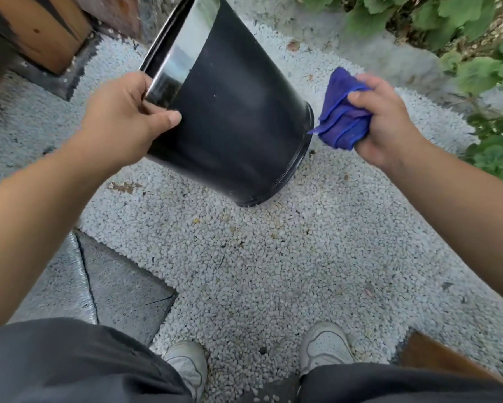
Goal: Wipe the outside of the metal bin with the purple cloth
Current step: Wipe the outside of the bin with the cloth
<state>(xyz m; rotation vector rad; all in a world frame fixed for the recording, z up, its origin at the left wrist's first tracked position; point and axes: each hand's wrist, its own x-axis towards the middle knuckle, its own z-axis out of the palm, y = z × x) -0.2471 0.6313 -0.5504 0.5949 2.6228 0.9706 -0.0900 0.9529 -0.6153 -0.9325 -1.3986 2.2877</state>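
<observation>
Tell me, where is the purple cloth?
The purple cloth is bunched in the right hand, right of the tilted metal bin, near its base.

White gravel ground (273, 257), grey paving slab (122, 289), green plants (477, 53).

Head view of the wearer's own body. Both forearms are bare, with no sleeves, watch or rings visible on the left hand (122, 117) or the right hand (387, 117). Loose dark grey fabric trousers (70, 365) fill the lower edge of the frame. Two white lace-up leather sneakers (326, 344), creased and slightly soiled, show at lower centre.
</observation>
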